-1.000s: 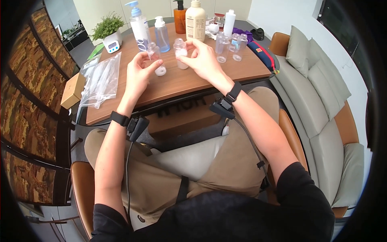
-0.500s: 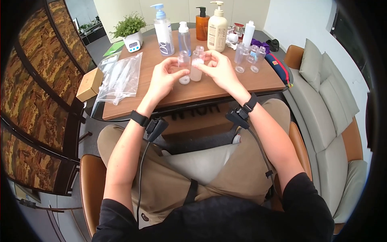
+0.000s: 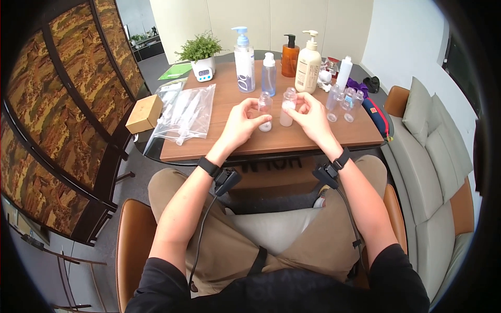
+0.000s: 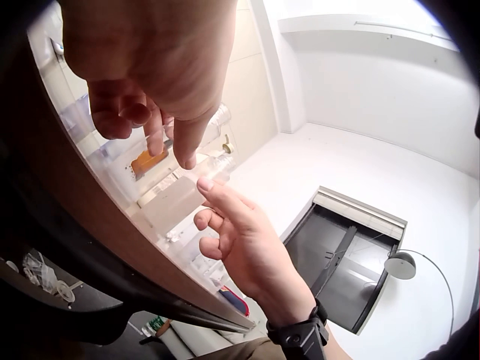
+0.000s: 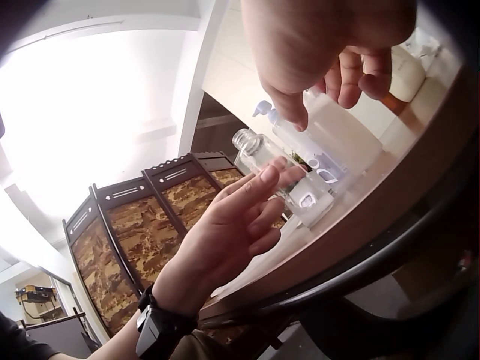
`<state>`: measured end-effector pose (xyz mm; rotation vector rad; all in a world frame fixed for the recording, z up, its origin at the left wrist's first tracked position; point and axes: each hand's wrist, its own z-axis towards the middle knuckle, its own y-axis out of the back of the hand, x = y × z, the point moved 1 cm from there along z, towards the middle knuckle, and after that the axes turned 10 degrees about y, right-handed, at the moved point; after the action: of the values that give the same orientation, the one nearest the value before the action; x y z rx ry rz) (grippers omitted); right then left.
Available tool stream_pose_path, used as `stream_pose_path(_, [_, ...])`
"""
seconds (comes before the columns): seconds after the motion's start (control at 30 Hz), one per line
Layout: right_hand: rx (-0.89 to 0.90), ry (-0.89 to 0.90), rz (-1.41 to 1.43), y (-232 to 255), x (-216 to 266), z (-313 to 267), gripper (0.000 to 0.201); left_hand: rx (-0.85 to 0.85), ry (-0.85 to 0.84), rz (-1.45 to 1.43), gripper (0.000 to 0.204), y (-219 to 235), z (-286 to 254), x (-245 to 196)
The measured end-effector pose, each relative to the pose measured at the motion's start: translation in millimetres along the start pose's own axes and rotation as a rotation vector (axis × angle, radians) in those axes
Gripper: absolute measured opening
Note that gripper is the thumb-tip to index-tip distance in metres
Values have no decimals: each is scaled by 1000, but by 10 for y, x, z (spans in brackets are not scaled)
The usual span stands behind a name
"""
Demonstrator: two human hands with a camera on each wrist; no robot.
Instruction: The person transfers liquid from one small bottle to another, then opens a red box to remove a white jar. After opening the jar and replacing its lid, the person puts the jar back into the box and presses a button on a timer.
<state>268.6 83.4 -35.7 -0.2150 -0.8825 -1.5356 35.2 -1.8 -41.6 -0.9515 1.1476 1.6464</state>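
Two small open-necked bottles stand side by side near the front of the table. The left hand pinches the clear bottle between thumb and fingers; a little white shows at its bottom. Around the cloudy bottle the right hand has its thumb and fingers. A narrow gap separates the bottles. In the right wrist view, the clear bottle is upright in the left hand, its neck uncapped. From the left wrist view, the cloudy bottle sits beside the right hand's fingertips.
Behind the hands stand a blue-pump bottle, a blue clear bottle, an amber bottle and a cream bottle. Several small empty bottles are at right; zip bags, a box and a plant at left.
The two bottles came closer together, then stood slightly apart, both hands keeping their grip. The head view has shifted, so the whole table appears lower and further right.
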Motion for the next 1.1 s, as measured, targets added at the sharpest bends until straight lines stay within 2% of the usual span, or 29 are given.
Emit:
stream_pose_path(0.33, [5,11,23,2,61,-17,47,0,-7,10,40,20,-13,-11])
stream_pose_path(0.4, [52,-59,-48,35,149,-13,46,3,5,3,40,25,-18,-15])
stream_pose_path(0.57, [16,-17,-34,21,121,-24,46,18,44,-48,44,15,-39,-26])
stream_pose_path(0.73, [52,-53,-38,10,81,-22,47,-26,-2,-80,51,5,-45,-8])
stream_pose_path(0.8, [39,-32,-106,26,195,-38,47,-50,24,-30,50,24,-66,-31])
stream_pose_path(0.87, [-4,22,-124,-28,105,-69,47,-79,49,16,49,18,-57,6])
stream_pose_path(0.93, [-48,80,-138,-70,37,-77,47,-109,-76,52,46,7,-22,65])
stream_pose_path(1.0, [-15,78,65,-90,8,-63,42,-96,-62,12,44,-4,-33,80])
stream_pose_path(1.1, [-11,67,122,-96,6,-56,38,-87,-42,-16,43,-11,-28,100])
